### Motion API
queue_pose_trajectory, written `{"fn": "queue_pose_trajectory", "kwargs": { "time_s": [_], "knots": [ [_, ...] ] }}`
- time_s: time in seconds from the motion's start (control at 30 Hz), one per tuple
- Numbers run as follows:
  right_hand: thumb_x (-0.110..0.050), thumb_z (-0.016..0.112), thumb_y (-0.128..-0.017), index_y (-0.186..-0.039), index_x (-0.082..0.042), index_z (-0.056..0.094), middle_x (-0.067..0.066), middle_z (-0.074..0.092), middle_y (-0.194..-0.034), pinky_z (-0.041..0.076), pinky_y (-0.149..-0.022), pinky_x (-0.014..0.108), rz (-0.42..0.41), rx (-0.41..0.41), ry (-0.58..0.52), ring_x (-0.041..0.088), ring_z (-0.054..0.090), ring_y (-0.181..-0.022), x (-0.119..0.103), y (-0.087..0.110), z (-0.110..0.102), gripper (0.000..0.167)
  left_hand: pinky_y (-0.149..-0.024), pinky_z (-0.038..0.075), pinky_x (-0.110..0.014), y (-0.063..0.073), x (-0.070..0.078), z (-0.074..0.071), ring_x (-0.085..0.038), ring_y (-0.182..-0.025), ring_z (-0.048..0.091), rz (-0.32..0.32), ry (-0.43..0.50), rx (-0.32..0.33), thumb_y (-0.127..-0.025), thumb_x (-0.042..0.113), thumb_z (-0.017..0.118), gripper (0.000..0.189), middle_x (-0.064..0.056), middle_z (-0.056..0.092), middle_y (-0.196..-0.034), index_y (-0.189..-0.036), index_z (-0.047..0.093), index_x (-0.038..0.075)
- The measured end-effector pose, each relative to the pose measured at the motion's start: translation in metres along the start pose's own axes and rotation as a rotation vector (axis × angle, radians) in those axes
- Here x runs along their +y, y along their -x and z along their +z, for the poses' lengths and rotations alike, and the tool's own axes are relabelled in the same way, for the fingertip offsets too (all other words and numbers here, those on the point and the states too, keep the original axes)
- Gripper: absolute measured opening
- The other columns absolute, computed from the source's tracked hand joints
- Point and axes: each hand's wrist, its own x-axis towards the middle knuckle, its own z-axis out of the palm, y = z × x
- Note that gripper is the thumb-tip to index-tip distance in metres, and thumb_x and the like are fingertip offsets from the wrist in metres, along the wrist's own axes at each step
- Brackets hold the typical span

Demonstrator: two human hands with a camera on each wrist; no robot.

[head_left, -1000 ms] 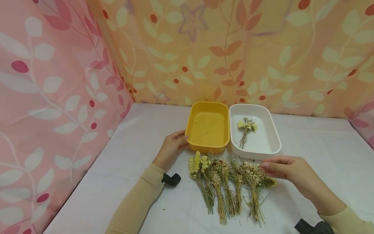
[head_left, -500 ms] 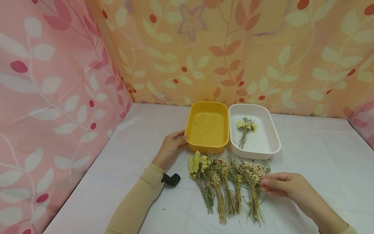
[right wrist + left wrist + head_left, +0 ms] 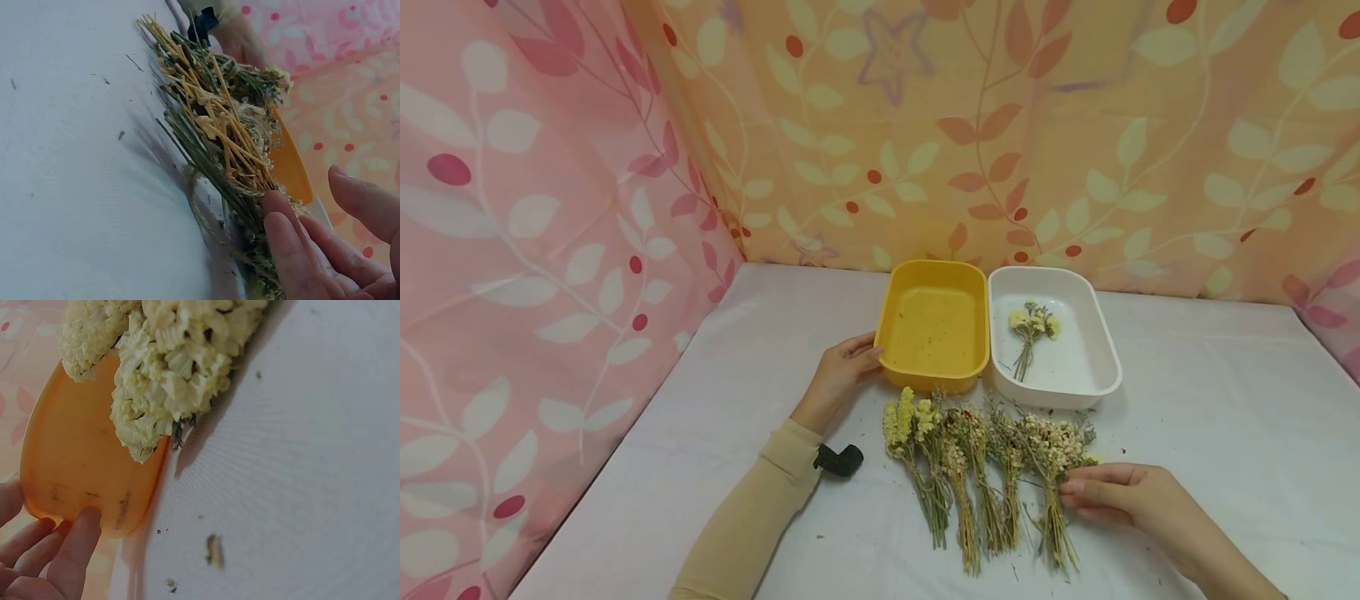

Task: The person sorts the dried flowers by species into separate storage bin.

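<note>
Dried flowers (image 3: pixel 976 446), lower centre, may shed if the right hand (image 3: pixel 1135 498), thumb apart, squeezes; the left hand (image 3: pixel 837 375), fingers extended, touches a tray (image 3: pixel 934 321).

A booth-like place, kind of room unclear: leafy pink cloth (image 3: pixel 572 225) at left, orange cloth (image 3: pixel 992 142) across the top, white worktop (image 3: pixel 1210 392) below.

Yellow tray (image 3: pixel 934 333), white tray (image 3: pixel 1084 354) and dried bouquets (image 3: pixel 976 446) rest on white cloth (image 3: pixel 1210 375).
</note>
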Motion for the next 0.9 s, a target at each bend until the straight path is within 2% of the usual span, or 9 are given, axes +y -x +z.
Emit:
{"fn": "queue_pose_trajectory", "kwargs": {
  "time_s": [0.23, 0.57, 0.77, 0.9],
  "knots": [
    [-0.016, 0.066, -0.096, -0.124, 0.006, 0.066, 0.005, 0.077, -0.106, 0.061, -0.089, 0.028, 0.014, 0.004, -0.037, 0.012, 0.074, -0.099, 0.005, -0.002, 0.0, 0.035, -0.106, 0.053, -0.045, 0.001, 0.001, 0.0, -0.037, -0.129, 0.057, 0.011, -0.001, -0.01, -0.099, 0.014, 0.062, 0.049, -0.021, 0.054, -0.144, -0.144, 0.05, 0.0],
    [-0.017, 0.066, -0.096, -0.121, 0.005, 0.068, 0.004, 0.077, -0.106, 0.061, -0.089, 0.028, 0.024, -0.026, -0.026, 0.012, 0.074, -0.097, 0.008, -0.002, 0.004, 0.033, -0.105, 0.054, -0.043, 0.0, 0.0, 0.0, -0.035, -0.128, 0.058, 0.007, -0.017, -0.004, -0.099, 0.014, 0.062, 0.048, -0.02, 0.055, -0.144, -0.144, 0.05, 0.001],
    [-0.013, 0.064, -0.097, -0.125, 0.011, 0.062, 0.01, 0.075, -0.112, 0.061, -0.09, 0.03, 0.035, -0.07, -0.052, 0.014, 0.074, -0.099, 0.01, -0.002, 0.006, 0.037, -0.105, 0.054, -0.044, 0.001, 0.001, 0.0, -0.037, -0.129, 0.057, 0.013, -0.021, -0.011, -0.1, 0.012, 0.06, 0.047, -0.022, 0.055, -0.144, -0.144, 0.049, 0.0],
    [-0.015, 0.064, -0.097, -0.129, 0.014, 0.058, 0.012, 0.074, -0.116, 0.061, -0.09, 0.031, 0.053, -0.069, -0.021, 0.014, 0.073, -0.1, 0.008, -0.003, 0.01, 0.043, -0.105, 0.054, -0.042, 0.002, 0.002, 0.0, -0.035, -0.129, 0.057, 0.0, -0.018, -0.014, -0.1, 0.012, 0.061, 0.047, -0.021, 0.055, -0.143, -0.144, 0.05, 0.001]
  ]
}}
